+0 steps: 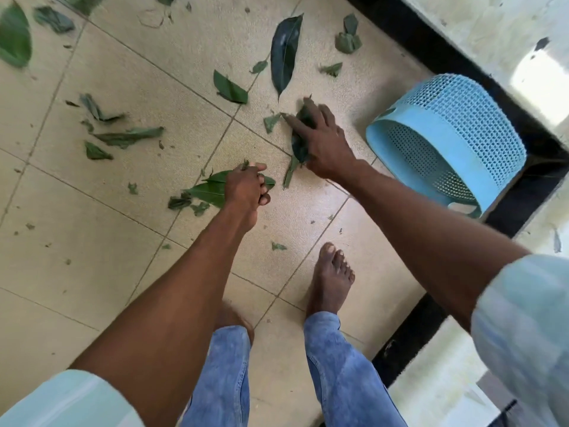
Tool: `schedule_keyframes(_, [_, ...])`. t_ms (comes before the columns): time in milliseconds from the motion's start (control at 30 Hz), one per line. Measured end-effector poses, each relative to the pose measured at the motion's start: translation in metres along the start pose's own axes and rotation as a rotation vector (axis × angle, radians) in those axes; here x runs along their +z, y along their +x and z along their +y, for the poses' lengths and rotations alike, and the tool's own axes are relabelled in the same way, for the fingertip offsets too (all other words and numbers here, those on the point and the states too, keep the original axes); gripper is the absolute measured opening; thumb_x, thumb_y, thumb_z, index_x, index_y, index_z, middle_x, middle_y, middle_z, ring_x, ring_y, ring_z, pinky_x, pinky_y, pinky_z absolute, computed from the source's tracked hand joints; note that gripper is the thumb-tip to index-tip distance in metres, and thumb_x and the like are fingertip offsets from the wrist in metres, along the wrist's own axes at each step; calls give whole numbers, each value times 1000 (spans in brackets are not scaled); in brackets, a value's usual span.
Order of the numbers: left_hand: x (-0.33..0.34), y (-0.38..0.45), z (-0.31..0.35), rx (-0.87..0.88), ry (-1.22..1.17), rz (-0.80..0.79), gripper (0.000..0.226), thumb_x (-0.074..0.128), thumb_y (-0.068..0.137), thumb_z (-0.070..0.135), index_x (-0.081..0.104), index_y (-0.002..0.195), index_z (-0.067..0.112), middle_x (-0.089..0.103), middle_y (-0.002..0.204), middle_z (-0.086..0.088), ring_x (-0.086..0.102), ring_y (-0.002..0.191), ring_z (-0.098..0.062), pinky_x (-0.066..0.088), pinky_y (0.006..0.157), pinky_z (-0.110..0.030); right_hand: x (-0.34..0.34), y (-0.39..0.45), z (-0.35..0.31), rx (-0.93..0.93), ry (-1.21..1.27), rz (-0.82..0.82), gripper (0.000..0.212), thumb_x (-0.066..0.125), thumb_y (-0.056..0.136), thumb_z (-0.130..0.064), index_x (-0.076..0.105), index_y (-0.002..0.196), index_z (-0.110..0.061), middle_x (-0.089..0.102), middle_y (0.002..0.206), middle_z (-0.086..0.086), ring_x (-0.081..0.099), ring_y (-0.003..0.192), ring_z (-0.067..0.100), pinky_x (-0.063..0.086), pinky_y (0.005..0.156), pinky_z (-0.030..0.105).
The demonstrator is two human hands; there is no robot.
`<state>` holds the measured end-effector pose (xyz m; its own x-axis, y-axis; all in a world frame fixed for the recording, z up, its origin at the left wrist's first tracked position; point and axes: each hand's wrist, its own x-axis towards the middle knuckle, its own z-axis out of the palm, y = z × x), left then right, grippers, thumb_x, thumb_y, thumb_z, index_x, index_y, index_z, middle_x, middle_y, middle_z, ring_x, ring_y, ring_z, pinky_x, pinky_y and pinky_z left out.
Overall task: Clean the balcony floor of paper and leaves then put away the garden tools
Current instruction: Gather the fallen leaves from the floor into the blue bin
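Note:
Green leaves and torn leaf bits lie scattered over the beige tiled floor (92,241). My left hand (246,188) is curled round a bunch of green leaves (209,191) low over the tiles. My right hand (323,140) holds a clump of dark leaves (300,149) against the floor, fingers spread over it. A long dark leaf (284,53) lies just beyond my right hand. A light blue mesh basket (446,140) lies tipped on its side to the right, its mouth facing me.
A black tiled border (431,41) runs along the floor's right edge beside a pale wall. My bare feet (331,278) stand on the tiles below my hands. More leaves lie at the far left (14,38) and top.

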<state>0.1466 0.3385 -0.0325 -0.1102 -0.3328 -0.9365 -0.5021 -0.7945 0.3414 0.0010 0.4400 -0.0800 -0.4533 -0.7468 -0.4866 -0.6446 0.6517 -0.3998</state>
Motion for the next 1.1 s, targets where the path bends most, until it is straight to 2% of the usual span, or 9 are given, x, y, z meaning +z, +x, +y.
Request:
schedule_keyframes(100, [-4,6,0,9,6,-10,21,39,102,5,60,98,8,44,61,1,37,47,-8,29,39,-23,2,14,10,-107,-208,-106,60,54,94,-26,30,148,-32,2,161,9,0,146,39,25,109,61])
schedule_keyframes(233, [-6,4,-7,-4,-21,-14,20,41,102,4,60,107,6,52,68,-2,47,51,-10,40,44,-23,16,-21,10,-182,-264,-1,42,56,94,-15,50,135,-10,28,153,15,27,138,36,54,84,49])
schedule_keyframes(333, [-7,-1,-14,1,-11,-20,23,41,101,1,61,110,7,53,69,-3,46,50,-10,38,43,-23,26,-45,18,-201,-249,7,21,57,91,-7,64,109,0,52,124,17,46,114,33,55,72,44])
schedule_keyframes(533, [-10,-12,-24,-13,93,-30,31,66,91,38,69,106,11,40,64,5,32,48,-7,28,39,-21,19,-62,-16,570,783,218,14,73,73,-1,69,83,-9,65,74,0,63,71,17,47,61,11])
schedule_keyframes(633, [-6,-25,-25,-83,106,-111,57,70,77,61,68,107,13,38,61,7,35,52,-7,33,44,-23,8,-83,-53,572,1173,205,14,79,70,1,67,79,0,70,75,8,68,73,20,59,71,32])
schedule_keyframes(700, [0,-31,-27,-111,100,-212,65,72,73,62,68,110,9,47,64,5,38,55,-8,34,46,-24,9,-96,-80,568,1123,208,9,74,72,4,68,79,1,70,73,8,66,66,15,58,65,30])
schedule_keyframes(833, [-5,-36,-33,-79,17,-182,33,68,90,24,65,113,1,68,85,-9,46,57,-9,33,44,-22,8,-100,-97,560,1170,-37,21,67,74,4,69,93,-4,72,79,7,66,68,12,52,65,27])
schedule_keyframes(933, [-19,-35,-33,-62,-147,-103,17,55,97,10,60,112,1,61,63,-2,39,47,-7,29,39,-20,8,-92,-86,520,1338,-220,26,76,72,-2,70,96,-9,71,78,0,67,74,11,53,81,29])
schedule_keyframes(1100, [-29,-26,-30,-24,-202,86,23,49,99,6,58,120,3,53,80,-3,39,49,-7,31,42,-22,48,-64,-77,605,669,357,17,70,75,-9,68,92,-13,66,91,4,59,75,14,46,64,27])
